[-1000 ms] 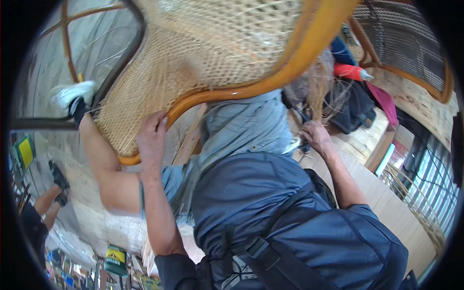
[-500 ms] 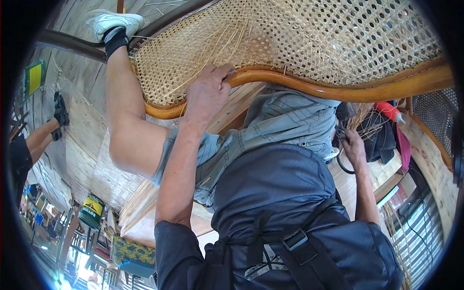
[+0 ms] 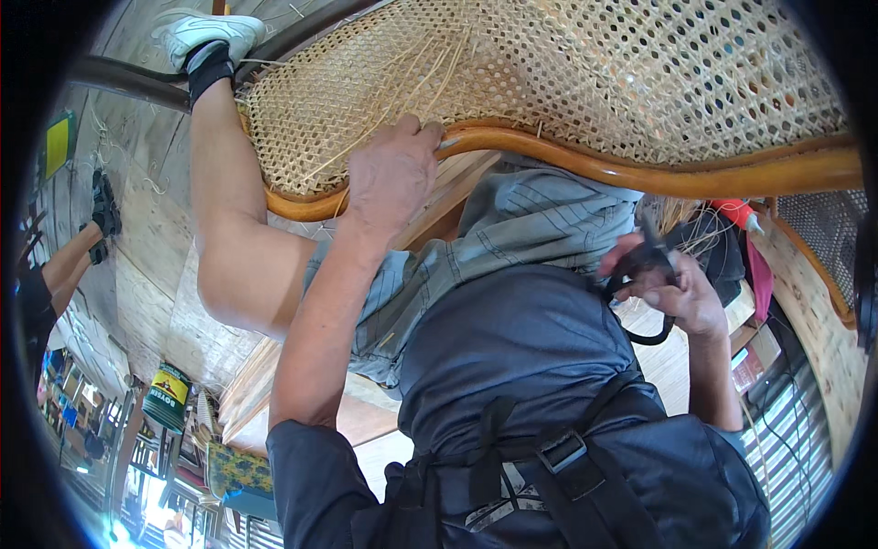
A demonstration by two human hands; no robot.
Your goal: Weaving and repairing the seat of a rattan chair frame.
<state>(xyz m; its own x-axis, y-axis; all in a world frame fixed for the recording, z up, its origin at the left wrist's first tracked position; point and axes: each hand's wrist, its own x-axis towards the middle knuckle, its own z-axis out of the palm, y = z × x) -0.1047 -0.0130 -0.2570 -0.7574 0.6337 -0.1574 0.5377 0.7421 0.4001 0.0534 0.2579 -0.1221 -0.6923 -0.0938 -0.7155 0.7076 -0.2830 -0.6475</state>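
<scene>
A woven cane panel (image 3: 366, 110) in a curved, varnished wooden frame (image 3: 585, 165) lies across my lap. My left hand (image 3: 391, 178) is closed over the near edge of that frame, its fingers on the cane side. Loose cane strands (image 3: 425, 78) lie over the weave just beyond it. To the right, beside my hip, my right hand (image 3: 686, 297) grips black-handled scissors (image 3: 647, 252), their dark blades pointing away from me and blurred. A black curved piece (image 3: 654, 337) hangs below that hand; I cannot tell what it belongs to.
Behind my right hand are loose cane strands (image 3: 700, 224), a red tube-shaped thing (image 3: 732, 212) and dark cloth. Another framed cane panel (image 3: 828, 229) stands at the far right. On the left are a green-and-yellow can (image 3: 167, 395) and another person's leg (image 3: 69, 256).
My right hand has come up and turned inward, bringing the scissors nearer my body and into fuller view. My left hand keeps its hold on the frame.
</scene>
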